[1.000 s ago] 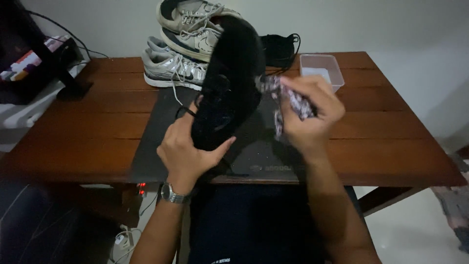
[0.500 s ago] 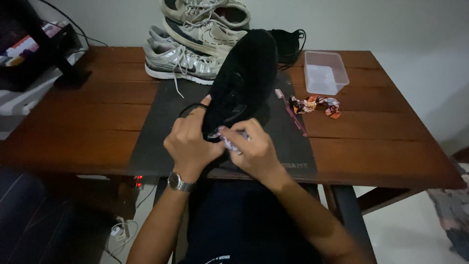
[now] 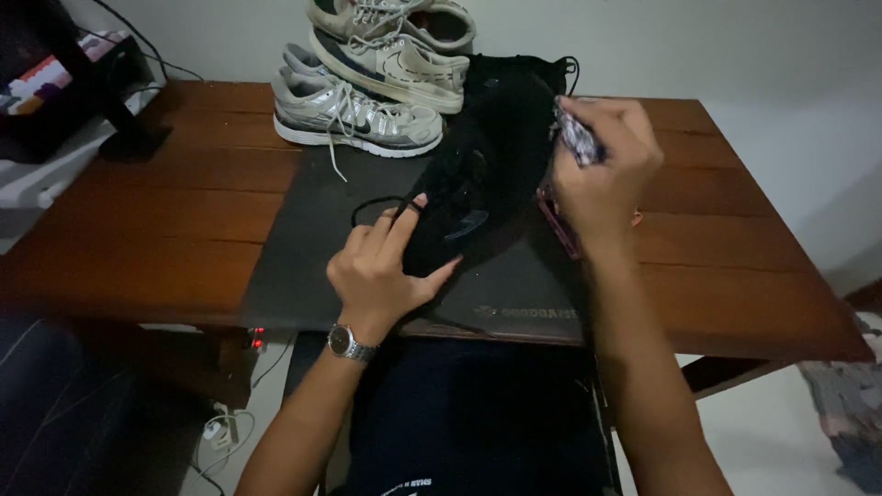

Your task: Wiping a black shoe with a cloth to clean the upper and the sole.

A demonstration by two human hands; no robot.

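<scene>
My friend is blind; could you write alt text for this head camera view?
A person's left hand holds a black shoe over a dark mat on a wooden table, while the right hand presses a small patterned cloth against it. Grey sneakers sit behind.

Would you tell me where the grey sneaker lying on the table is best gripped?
Grip the grey sneaker across its laced midfoot, coming from above: it lies upright on its sole, its top is unobstructed, and another pair crowds the wall side behind.

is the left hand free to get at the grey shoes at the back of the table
Probably not as things stand: the left hand is gripping the black shoe. The path over the mat to the grey shoes looks open otherwise.
</scene>
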